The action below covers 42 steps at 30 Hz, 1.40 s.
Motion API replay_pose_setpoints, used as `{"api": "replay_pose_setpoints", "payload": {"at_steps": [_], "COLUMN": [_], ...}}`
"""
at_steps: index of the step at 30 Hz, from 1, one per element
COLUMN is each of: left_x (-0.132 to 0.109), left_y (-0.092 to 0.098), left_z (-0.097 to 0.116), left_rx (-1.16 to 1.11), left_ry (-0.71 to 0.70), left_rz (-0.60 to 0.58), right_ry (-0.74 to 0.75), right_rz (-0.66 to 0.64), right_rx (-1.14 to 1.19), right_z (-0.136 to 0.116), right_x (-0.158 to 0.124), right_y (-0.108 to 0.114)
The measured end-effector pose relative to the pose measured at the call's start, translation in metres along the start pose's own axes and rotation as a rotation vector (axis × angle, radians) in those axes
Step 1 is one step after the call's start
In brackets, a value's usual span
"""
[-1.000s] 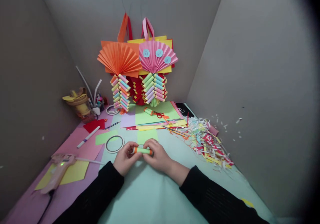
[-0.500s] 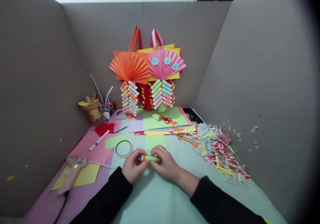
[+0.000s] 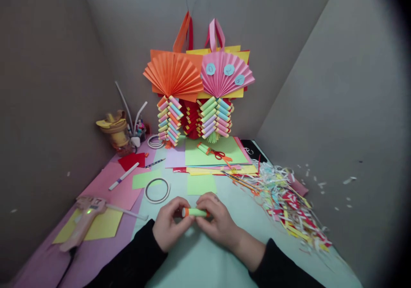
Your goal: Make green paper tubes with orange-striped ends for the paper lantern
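A small paper roll [image 3: 196, 212], light green with orange bands at its ends, lies level between my two hands just over the pale green table [image 3: 192, 258]. My left hand [image 3: 172, 223] pinches it near its left end, thumb in front and fingers behind. On the right part, my right hand [image 3: 216, 221] grips it the same way and covers some of the orange end. The thumbs nearly meet at the middle of the roll. Beyond the hands lies a green paper sheet [image 3: 201, 185], and a roll of tape [image 3: 157, 190] sits left of it.
At left are a glue gun [image 3: 85, 223] on yellow paper, a white marker [image 3: 123, 176] and a pot [image 3: 116, 133]. Red scissors [image 3: 217, 154] lie on stacked paper [image 3: 205, 146]. Paper scraps [image 3: 285, 198] heap at right. Folded fan decorations [image 3: 173, 76] hang at the back.
The camera view has tipped downward and come a little closer. Both hands keep hold of the paper roll, which sits slightly lower in the picture.
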<state>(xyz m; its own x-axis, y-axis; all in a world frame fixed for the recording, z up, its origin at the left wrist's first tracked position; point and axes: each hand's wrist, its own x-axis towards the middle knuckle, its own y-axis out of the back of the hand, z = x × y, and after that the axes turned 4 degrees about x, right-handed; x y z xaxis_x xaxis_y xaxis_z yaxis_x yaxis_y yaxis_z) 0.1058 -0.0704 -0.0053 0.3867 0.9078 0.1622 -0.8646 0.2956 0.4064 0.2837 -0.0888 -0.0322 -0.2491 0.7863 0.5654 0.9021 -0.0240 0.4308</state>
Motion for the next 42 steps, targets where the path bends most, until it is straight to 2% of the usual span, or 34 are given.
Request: {"api": "replay_pose_setpoints", "payload": {"at_steps": [10, 19, 32, 36, 42], "left_x": [-0.002, 0.001, 0.003, 0.005, 0.007], "left_y": [0.000, 0.001, -0.007, -0.010, -0.009], "left_z": [-0.004, -0.007, -0.022, -0.023, -0.021], "left_rx": [0.117, 0.071, -0.264, -0.335, -0.364], "left_ry": [-0.147, -0.054, 0.109, 0.124, 0.104], "left_rz": [0.046, 0.010, -0.013, -0.027, -0.012], "right_ry": [-0.068, -0.102, -0.067, -0.089, -0.139], "right_rz": [-0.018, -0.002, 0.067, 0.080, 0.184], "right_rx": [0.022, -0.020, -0.083, -0.088, -0.036], "right_z": [0.005, 0.002, 0.003, 0.003, 0.005], "right_x": [-0.001, -0.001, 0.002, -0.001, -0.005], "right_y": [-0.002, -0.003, -0.004, -0.003, 0.000]}}
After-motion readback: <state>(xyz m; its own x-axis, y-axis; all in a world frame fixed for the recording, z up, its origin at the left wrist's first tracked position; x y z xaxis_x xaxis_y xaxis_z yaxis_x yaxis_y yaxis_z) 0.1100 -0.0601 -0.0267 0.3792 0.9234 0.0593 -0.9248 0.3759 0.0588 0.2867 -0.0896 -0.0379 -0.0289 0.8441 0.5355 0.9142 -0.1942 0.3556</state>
